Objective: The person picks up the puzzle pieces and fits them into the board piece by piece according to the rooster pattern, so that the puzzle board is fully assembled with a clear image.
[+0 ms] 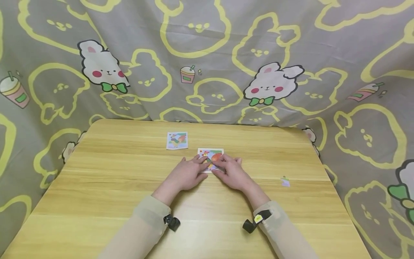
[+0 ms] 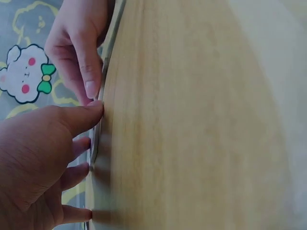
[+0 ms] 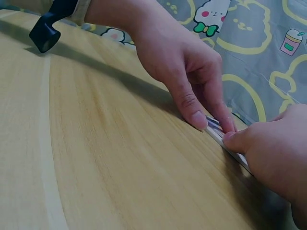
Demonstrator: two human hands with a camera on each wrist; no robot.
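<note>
A small picture puzzle [image 1: 211, 151] of a colourful bird lies flat in a white-edged tray on the wooden table. My left hand [image 1: 187, 173] rests on its left part, fingers spread and reaching onto the picture. From the other side my right hand [image 1: 233, 173] touches the right part with its fingertips, the thumb at the near edge. The fingertips of both hands nearly meet over the middle. In the right wrist view the left thumb sits against the tray's edge [image 3: 215, 136]. Fingers hide part of the picture. Apart to the right lies a loose puzzle piece [image 1: 285, 181], pale purple with green.
A card [image 1: 176, 140] with a similar bird picture lies farther back, left of the puzzle. Behind the table [image 1: 129, 216] hangs a grey curtain [image 1: 207, 64] with yellow outlines and rabbit heads. Each wrist wears a black strap with a camera.
</note>
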